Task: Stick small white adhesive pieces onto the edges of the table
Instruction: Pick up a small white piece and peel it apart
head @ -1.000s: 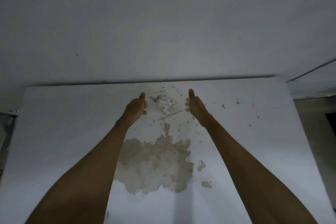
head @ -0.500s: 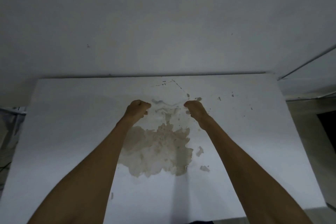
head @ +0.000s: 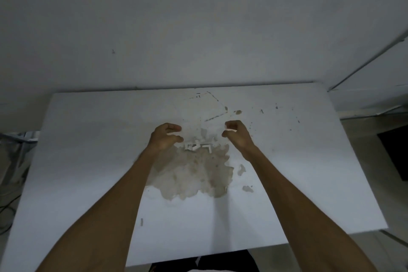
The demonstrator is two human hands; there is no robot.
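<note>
Several small white adhesive pieces [head: 198, 146] lie in a loose heap on the white table [head: 88, 161], at the top edge of a brown stain [head: 194, 174]. My left hand [head: 164, 138] hovers just left of the heap, fingers curled with a gap between thumb and fingers. My right hand [head: 237, 134] hovers just right of the heap, fingers curled the same way. A small white bit shows between its thumb and fingers; whether it is gripped is unclear. Both forearms reach in from the bottom of the view.
The table's far edge [head: 176, 89] meets a plain white wall. Its right edge [head: 364, 161] drops to the floor, with a dark object [head: 395, 152] beyond. Cables and clutter [head: 13, 161] sit off the left side. Small dark specks [head: 276, 107] mark the far right tabletop.
My hands have drawn the pieces towards me, from the far middle of the table down to the stain's top edge. Thumbs were raised, then the hands closed, and now the fingers are curled apart.
</note>
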